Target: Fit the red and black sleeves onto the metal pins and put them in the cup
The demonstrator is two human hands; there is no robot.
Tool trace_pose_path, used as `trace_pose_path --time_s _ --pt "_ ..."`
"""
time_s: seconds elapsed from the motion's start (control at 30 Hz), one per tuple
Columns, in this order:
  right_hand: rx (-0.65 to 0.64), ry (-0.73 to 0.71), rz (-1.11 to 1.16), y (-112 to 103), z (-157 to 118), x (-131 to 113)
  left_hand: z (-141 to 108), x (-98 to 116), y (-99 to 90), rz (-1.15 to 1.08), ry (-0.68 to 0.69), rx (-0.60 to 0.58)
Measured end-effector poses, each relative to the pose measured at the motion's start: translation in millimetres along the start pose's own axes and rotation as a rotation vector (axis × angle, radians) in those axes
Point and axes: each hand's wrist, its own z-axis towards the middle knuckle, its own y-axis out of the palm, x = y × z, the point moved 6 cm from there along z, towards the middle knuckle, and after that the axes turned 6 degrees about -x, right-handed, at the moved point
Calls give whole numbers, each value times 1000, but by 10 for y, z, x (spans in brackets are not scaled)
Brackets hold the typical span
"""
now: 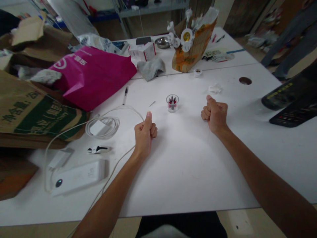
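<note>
My left hand [145, 134] is curled into a fist over the white table, thumb on top, with nothing showing in it. Across from it, my right hand [215, 114] is likewise closed in a fist, its thumb pointing away from me. Between and beyond the two hands stands a small clear cup [172, 108] holding several red pieces with dark metal tips [172, 99]. A thin grey metal piece [152, 103] lies just beyond my left thumb. Past my right hand is a crumpled white tissue [215, 88]. Neither hand touches any of these.
At left are a coiled white cable [114, 127], a power bank [80, 177], a black-and-white clipper-like tool [98, 149], a pen [125, 96] and a magenta bag [96, 74]. A paper bag [183, 61] stands behind; dark objects [294, 96] sit at right. A person's legs [289, 43] show beyond.
</note>
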Motion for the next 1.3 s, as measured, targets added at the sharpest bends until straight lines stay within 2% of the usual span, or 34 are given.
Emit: trace_pose_path --time_s 1.3 --pt "-14 -2 -53 -9 4 15 9 -15 -18 20 -15 -4"
